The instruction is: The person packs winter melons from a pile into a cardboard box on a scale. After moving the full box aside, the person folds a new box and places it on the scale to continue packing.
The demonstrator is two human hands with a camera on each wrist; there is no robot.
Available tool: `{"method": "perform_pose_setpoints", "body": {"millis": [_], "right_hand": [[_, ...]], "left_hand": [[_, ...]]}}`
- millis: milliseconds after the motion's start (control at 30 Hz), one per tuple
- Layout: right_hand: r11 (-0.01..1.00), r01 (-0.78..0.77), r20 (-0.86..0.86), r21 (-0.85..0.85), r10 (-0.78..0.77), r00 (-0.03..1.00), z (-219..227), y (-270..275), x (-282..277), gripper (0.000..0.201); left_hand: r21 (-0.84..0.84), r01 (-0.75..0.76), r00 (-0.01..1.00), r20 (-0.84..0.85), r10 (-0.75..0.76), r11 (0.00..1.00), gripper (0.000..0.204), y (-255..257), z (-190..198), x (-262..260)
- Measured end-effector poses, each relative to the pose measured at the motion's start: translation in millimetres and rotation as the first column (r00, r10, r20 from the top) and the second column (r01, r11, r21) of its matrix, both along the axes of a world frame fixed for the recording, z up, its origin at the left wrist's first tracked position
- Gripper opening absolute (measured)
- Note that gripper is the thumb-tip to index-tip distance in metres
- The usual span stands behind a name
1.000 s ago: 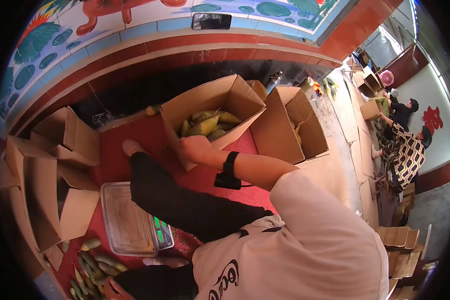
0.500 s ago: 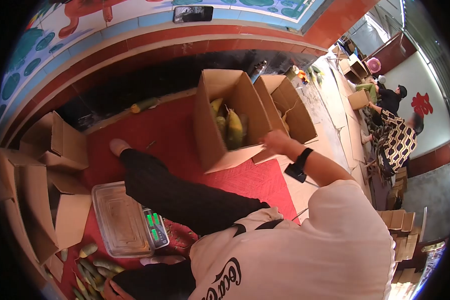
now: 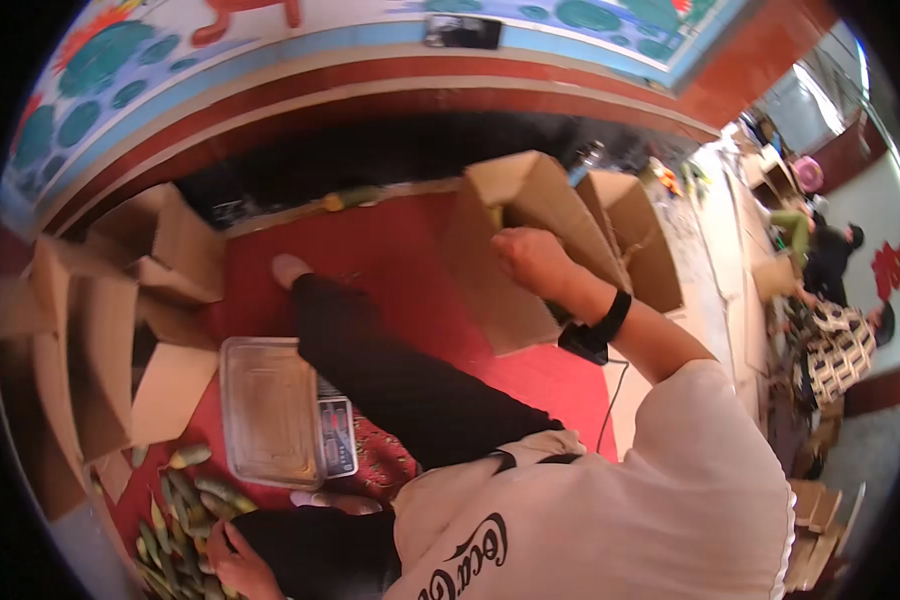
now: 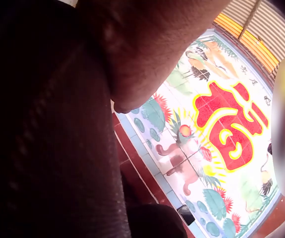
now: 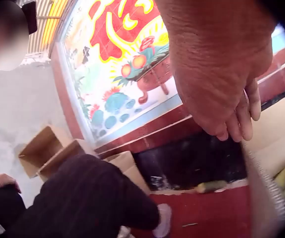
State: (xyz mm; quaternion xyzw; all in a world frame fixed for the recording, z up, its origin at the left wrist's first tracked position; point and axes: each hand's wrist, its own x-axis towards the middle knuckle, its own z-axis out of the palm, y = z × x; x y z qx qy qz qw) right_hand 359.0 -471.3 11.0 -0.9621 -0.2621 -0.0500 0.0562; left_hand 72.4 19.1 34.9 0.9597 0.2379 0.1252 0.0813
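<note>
My right hand (image 3: pixel 535 262) hangs over the near left side of a tall cardboard box (image 3: pixel 495 305), mostly hiding what lies inside. In the right wrist view its fingers (image 5: pixel 242 121) droop, loosely bent, right by the box rim, with nothing seen between them. Part of a green, pale-ended radish (image 5: pixel 282 177) shows in the box there. At the lower left of the head view, my left hand (image 3: pixel 242 565) rests at the knee of the dark trousers (image 3: pixel 310 550). Beside it lies a heap of green radishes (image 3: pixel 175 520).
A second box (image 3: pixel 645 235) stands against the first. Several cardboard boxes (image 3: pixel 100 330) are at the left. A clear plastic tub (image 3: pixel 270 410) sits on a scale (image 3: pixel 340 435). One radish (image 3: pixel 350 198) lies by the wall. Two people (image 3: pixel 830 290) sit far right.
The radish box slid right over the red floor, against the second box, with my right hand at its rim. My right hand then moved back left across it. The left hand stayed at the knee.
</note>
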Motion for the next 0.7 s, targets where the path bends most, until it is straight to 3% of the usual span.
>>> {"method": "perform_pose_setpoints", "body": {"millis": [100,167,300,367,500,567,667,700], "right_hand": [[0.987,-0.07,-0.021,0.143,0.074,0.997,-8.4,49.4,8.1,0.008],[0.985,-0.094,-0.049,0.146,0.102,0.994,-24.5,60.7,14.0,0.01],[0.988,0.027,-0.154,-0.153,-0.051,0.987,-70.4,38.0,29.1,0.02],[0.918,0.049,-0.261,-0.394,-0.163,0.951,-89.5,13.3,38.8,0.02],[0.934,0.074,-0.187,-0.349,-0.147,0.971,-82.9,15.8,38.5,0.023],[0.973,0.093,-0.152,-0.211,-0.127,0.98,-77.6,24.9,37.4,0.025],[0.991,-0.023,-0.314,-0.129,-0.018,0.949,-48.0,55.7,39.4,0.027],[0.999,0.037,-0.43,-0.018,-0.041,0.902,-69.3,46.9,55.0,0.033]], "left_hand": [[0.009,-0.045,0.998,0.048,0.044,0.999,0.02,-1.8,-3.5,-8.4],[0.0,-0.06,0.997,0.055,0.06,0.998,0.019,-4.7,0.3,-13.5],[0.016,-0.138,0.985,0.108,0.135,0.99,0.018,-11.0,5.1,-20.4],[0.037,-0.09,0.984,0.156,0.083,0.995,0.017,-8.7,2.7,-26.5],[0.043,-0.115,0.986,0.125,0.109,0.992,0.014,-10.7,7.8,-27.9],[0.025,-0.145,0.981,0.136,0.141,0.989,0.011,-12.3,12.6,-25.5],[0.062,-0.144,0.981,0.144,0.134,0.988,0.013,-12.5,16.1,-25.5],[0.038,-0.144,0.976,0.17,0.136,0.989,0.014,-10.7,11.9,-26.4]]}}
